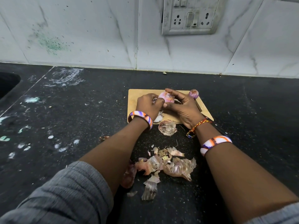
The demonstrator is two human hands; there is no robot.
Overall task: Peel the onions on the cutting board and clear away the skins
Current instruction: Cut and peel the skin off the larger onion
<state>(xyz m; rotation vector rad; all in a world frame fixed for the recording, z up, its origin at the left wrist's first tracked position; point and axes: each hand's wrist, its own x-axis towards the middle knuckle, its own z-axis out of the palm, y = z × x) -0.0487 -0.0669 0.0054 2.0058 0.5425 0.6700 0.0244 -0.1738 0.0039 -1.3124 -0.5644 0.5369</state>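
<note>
Pink onion (165, 97) gripped between left hand (148, 105) and right hand (184, 109).

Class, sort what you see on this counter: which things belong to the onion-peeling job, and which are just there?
Part of the job:
- onion in both hands
- second onion at the board's far right
- cutting board
- loose skins on the counter
- left hand, right hand

Just there:
- socket panel
- sink edge
- paint smears
</note>
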